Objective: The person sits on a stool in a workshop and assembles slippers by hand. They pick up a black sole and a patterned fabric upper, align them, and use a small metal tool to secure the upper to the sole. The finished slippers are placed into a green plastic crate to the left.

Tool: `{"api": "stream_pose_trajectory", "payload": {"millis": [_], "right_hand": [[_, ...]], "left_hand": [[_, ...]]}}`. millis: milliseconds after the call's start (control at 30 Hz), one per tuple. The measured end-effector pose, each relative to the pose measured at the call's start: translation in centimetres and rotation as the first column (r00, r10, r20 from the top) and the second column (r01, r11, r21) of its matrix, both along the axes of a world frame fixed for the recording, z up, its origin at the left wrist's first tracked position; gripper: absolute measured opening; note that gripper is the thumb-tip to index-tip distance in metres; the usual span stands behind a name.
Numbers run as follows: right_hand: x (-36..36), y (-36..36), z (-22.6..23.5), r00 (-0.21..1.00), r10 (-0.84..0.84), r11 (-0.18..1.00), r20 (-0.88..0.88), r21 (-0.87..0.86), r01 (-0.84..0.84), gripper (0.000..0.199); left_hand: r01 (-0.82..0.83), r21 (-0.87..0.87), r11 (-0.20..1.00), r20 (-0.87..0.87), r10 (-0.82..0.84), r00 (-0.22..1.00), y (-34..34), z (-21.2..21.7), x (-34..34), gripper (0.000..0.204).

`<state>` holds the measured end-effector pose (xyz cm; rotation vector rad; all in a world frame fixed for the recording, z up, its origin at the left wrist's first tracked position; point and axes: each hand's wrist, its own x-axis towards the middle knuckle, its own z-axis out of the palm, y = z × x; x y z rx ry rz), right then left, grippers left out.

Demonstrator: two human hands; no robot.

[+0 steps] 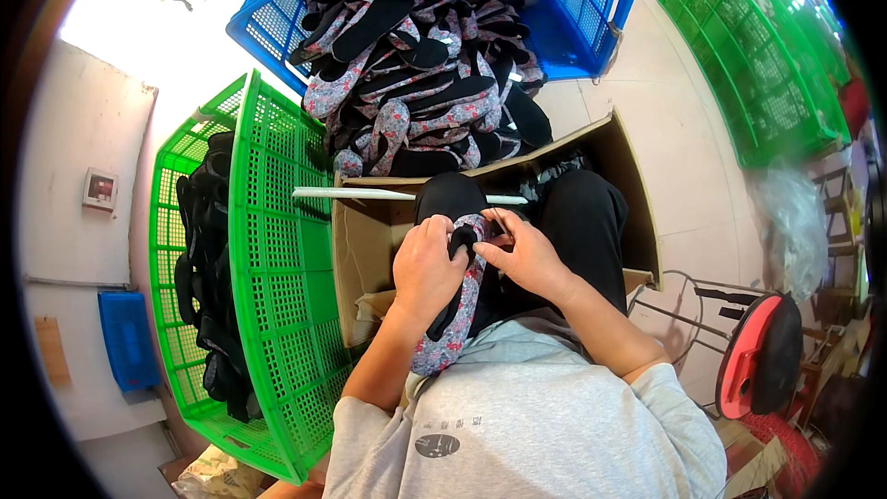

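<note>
A floral cloth slipper with a black lining lies lengthwise over my lap, its far end between my two hands. My left hand grips that end from the left, the thumb at the black opening. From the other side my right hand pinches the edge, thumb and fingers close together. Whether the right fingers also hold something small cannot be made out. Beyond my knees, a heap of similar floral slippers with black soles or linings spills from a blue crate.
A green crate holding black cloth pieces stands on my left. An open cardboard box surrounds my knees, a white strip across it. At right are another green crate, a plastic bag and a red-and-black stool.
</note>
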<state>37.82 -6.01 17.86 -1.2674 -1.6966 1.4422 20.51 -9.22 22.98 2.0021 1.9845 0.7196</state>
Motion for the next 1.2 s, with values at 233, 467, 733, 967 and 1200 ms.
{"api": "stream_pose_trajectory", "payload": {"millis": [233, 467, 733, 967, 1200], "right_hand": [[-1.5, 0.2, 1.8, 0.937, 0.002, 0.984, 0.349, 0.164, -0.063, 0.061], [-1.9, 2.8, -0.7, 0.924, -0.201, 0.951, 0.325, 0.291, 0.104, 0.060], [-0.4, 3.7, -0.5, 0.966, -0.132, 0.942, 0.224, 0.332, 0.052, 0.046], [-0.4, 2.9, -0.8, 0.974, -0.174, 0.939, 0.148, 0.322, 0.119, 0.041], [2.0, 2.5, 0.4, 1.000, 0.023, 0.952, 0.020, 0.306, -0.028, 0.027]], "left_hand": [[-0.013, 0.092, 0.996, -0.032, 0.016, 0.999, 0.5, -1.1, 1.0, 0.023], [-0.096, 0.221, 0.971, 0.138, 0.066, 0.988, 2.3, -1.3, 3.0, 0.021], [-0.094, 0.314, 0.945, 0.109, 0.063, 0.992, 1.5, -1.3, 2.7, 0.025], [0.019, 0.270, 0.963, -0.115, 0.013, 0.993, 2.6, -2.4, 2.3, 0.056], [0.335, 0.267, 0.903, -0.175, -0.296, 0.939, 1.9, -2.8, 0.6, 0.049]]}}
